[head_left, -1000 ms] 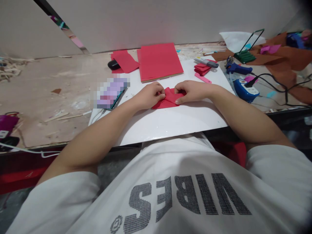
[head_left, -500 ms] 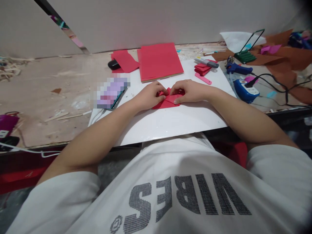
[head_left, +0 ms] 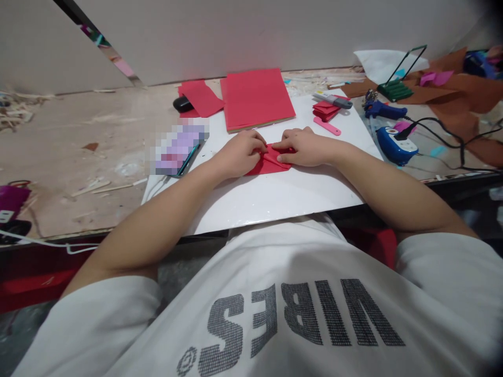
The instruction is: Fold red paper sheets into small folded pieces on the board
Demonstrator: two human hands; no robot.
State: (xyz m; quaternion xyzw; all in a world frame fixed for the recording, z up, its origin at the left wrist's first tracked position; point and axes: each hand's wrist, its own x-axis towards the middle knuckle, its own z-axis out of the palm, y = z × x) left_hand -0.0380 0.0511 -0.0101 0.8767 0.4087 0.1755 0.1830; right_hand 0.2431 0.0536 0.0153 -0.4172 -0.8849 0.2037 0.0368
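The folded red paper [head_left: 269,167] lies on the white board [head_left: 271,196], between the person's two hands and in contact with both. The left hand [head_left: 240,153] has its fingers curled at the paper's left part; I cannot tell whether they pinch it or merely rest there. The right hand [head_left: 308,147] lies over the right part, thumb and forefinger apart on the folded layers; whether these are clamped on a fold cannot be told from here.

Beyond the hands, a stack of red sheets [head_left: 259,99] lies flat on the board. Small folded red pieces [head_left: 324,111] sit right of it, with a grey utility knife [head_left: 334,100] across them and a pink strip [head_left: 327,126] just in front. Off the board's right edge are a blue glue gun [head_left: 387,111] and a blue socket block [head_left: 395,149] with a black plug [head_left: 404,134] inserted
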